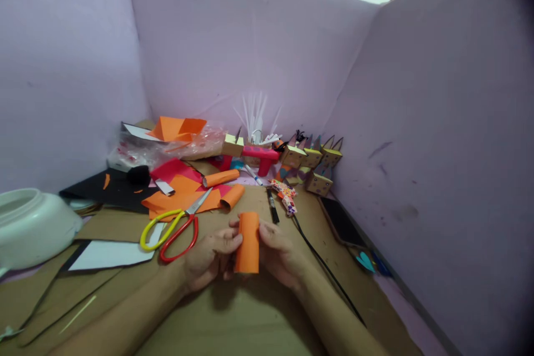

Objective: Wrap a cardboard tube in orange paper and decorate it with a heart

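An orange paper tube (249, 242) stands roughly upright between my two hands, above the cardboard-covered table. On its left side my left hand (212, 256) grips it with thumb and fingers; some fingertips pass behind the tube. My right hand (279, 253) holds the opposite side, its thumb near the upper edge and its other fingers hidden. Left of the tube lie open scissors (189, 214) with one yellow and one red handle. Beyond them, another orange paper roll (221, 178) and a shorter curled orange piece (232, 197) rest by loose orange paper sheets (177, 189).
A white ceramic pot (37, 228) is at the left. A black marker (272, 206) and a patterned glue gun (286, 194) with a black cable (325, 264) lie ahead. Several small box figures (319, 182) and a phone (342, 221) sit right, near the wall.
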`<state>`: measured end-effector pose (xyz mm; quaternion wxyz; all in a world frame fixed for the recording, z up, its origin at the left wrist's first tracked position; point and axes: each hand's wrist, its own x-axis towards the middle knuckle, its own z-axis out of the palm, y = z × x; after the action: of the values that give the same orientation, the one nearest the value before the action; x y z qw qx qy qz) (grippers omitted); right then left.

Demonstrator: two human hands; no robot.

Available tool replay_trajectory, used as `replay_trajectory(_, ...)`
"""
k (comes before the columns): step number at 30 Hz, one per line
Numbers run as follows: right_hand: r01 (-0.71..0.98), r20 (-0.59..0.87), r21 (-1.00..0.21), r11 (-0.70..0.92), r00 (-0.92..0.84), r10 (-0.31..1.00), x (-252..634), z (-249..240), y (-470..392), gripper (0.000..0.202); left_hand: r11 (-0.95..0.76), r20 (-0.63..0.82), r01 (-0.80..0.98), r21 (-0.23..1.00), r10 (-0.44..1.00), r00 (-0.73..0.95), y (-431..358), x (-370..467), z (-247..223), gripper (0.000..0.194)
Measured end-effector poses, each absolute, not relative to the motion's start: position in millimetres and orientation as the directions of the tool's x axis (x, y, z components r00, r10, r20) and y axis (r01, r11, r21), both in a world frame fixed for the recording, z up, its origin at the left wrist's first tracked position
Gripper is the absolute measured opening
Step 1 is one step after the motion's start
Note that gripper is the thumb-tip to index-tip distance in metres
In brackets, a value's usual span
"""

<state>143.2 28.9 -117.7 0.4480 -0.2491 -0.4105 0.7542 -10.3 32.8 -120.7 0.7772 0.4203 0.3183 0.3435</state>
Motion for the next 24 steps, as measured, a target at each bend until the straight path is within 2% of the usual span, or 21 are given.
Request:
replay_trajectory(3,-0.541,-0.001,-0.81,-0.225,-0.382,0.924,147,-124,30,0.048,0.401,-0.231,-0.212,0.891,0.803,0.55,33,-8,-123,0.039)
replay_trajectory(8,-0.524,-0.073,-0.839,-0.148,-0.161,0.984,151,-141,43,0.049,0.198,-0.149,-0.05,0.979,0.862,0.485,41,-5,-129,0.039)
replay_trajectory(11,-0.524,-0.094,-0.841,-0.137,-0.107,0.99,150,-145,45,0.048,0.213,-0.174,-0.049,0.976,0.892,0.416,42,1,-133,0.045)
replay_trajectory(16,-0.564,-0.14,-0.804,-0.189,-0.129,0.982,146,-142,40,0.05,0.215,-0.19,-0.042,0.976,0.926,0.325,38,7,-128,0.039)
replay_trajectory(20,-0.595,-0.231,-0.736,-0.324,-0.228,0.946,145,-140,39,0.034,0.205,-0.188,-0.024,0.978,0.932,0.311,39,5,-124,0.037)
replay_trajectory(24,-0.659,-0.341,-0.635,-0.404,-0.23,0.912,152,-137,46,0.025,0.161,-0.153,-0.007,0.987,0.95,0.272,43,-1,-127,0.043)
